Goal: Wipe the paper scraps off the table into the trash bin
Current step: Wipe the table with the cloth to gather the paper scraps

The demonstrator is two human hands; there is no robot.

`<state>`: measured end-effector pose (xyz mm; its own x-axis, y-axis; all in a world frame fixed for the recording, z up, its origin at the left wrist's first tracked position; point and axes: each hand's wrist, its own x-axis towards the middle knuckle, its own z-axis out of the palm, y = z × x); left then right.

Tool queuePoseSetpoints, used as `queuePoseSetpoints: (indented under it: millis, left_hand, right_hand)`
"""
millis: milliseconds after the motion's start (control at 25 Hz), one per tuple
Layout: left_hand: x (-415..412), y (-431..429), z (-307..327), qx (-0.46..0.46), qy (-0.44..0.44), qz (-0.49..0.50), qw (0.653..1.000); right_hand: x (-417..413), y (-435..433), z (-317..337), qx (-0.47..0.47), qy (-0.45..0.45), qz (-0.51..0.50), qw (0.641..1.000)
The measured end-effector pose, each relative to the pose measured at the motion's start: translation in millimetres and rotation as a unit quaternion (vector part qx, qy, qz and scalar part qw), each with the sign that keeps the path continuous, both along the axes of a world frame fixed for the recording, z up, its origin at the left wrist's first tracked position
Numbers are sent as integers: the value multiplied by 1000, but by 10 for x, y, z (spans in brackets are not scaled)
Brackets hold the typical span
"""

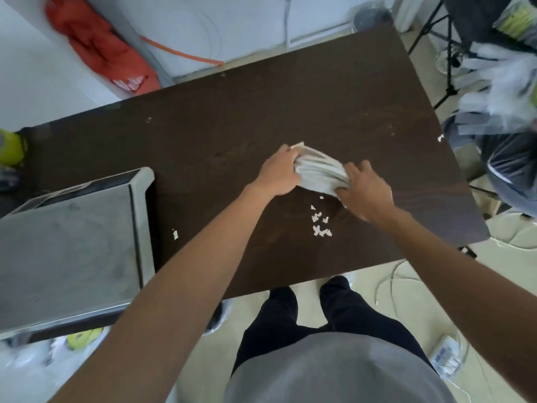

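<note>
A crumpled grey-white cloth (pixel 318 171) lies on the dark brown table (pixel 232 126), near its middle. My left hand (pixel 277 173) grips the cloth's left end and my right hand (pixel 364 193) grips its right end. A small cluster of white paper scraps (pixel 320 221) lies just in front of the cloth, between my forearms. Single scraps lie apart: one (pixel 175 234) near the front left and one (pixel 440 137) at the table's right edge. A bin lined with a dark plastic bag (pixel 511 167) stands on the floor off the table's right side.
A grey metal appliance (pixel 69 245) covers the table's front left corner. An orange bag (pixel 101 48) lies beyond the far edge. A tripod (pixel 449 68) and plastic bags (pixel 505 82) stand at the far right. White cables (pixel 398 277) trail on the floor near my feet.
</note>
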<state>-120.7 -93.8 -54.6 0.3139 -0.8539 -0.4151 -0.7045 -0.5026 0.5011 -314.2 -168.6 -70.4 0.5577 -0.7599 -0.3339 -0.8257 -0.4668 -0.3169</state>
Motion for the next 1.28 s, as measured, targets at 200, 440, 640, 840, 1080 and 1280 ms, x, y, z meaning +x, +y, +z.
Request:
queuePoseSetpoints:
  millis: [200, 440, 640, 840, 1080, 1280]
  left_hand:
    - [-17, 787, -117, -21, 35, 65, 997]
    - [-21, 1042, -41, -22, 93, 120, 988]
    - [42, 425, 190, -80, 20, 136, 987]
    - [47, 21, 160, -49, -27, 181, 982]
    - [225, 220, 92, -14, -95, 272, 957]
    - [330, 949, 44, 47, -138, 336, 930]
  right_hand:
    - [19, 509, 25, 66, 7, 71, 995]
    - [78, 414, 270, 70, -4, 88, 994]
    - [251, -320, 405, 4, -18, 118, 993]
    - [580, -929, 280, 3, 9, 174, 985]
    - [1252, -986, 160, -26, -23, 278, 960]
    - [1841, -403, 103, -14, -30, 388, 921]
